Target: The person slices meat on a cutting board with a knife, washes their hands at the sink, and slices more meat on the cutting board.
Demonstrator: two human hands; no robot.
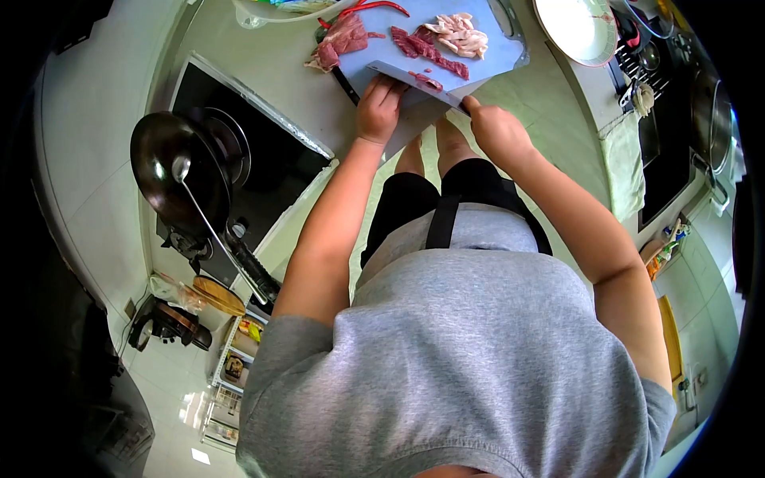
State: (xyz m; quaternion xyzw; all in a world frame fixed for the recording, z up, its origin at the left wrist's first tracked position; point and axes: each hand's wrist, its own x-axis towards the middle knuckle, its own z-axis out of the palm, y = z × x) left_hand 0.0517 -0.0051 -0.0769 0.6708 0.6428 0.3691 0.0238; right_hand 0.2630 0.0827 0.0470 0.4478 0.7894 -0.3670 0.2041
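My right hand (500,131) is wrapped around the handle of a kitchen knife (390,73), whose wide blade reaches left across the near edge of a light blue cutting board (374,49). Right against the blade is my left hand (379,110), fingers pressed together and bent down; the blade and fingers hide what lies under them. A small slice of meat (426,81) shows at the blade. Farther up the board lie a larger piece of raw meat (344,41), dark red strips (430,52) and a pile of pale strips (460,37).
Red chilies (374,5) lie by a clear bowl (279,14) at the top. A white plate (578,30) stands to the right. At left, a wok (171,159) with a ladle (209,215) sits over a black cooktop (275,171). A cloth (623,167) hangs from the right counter.
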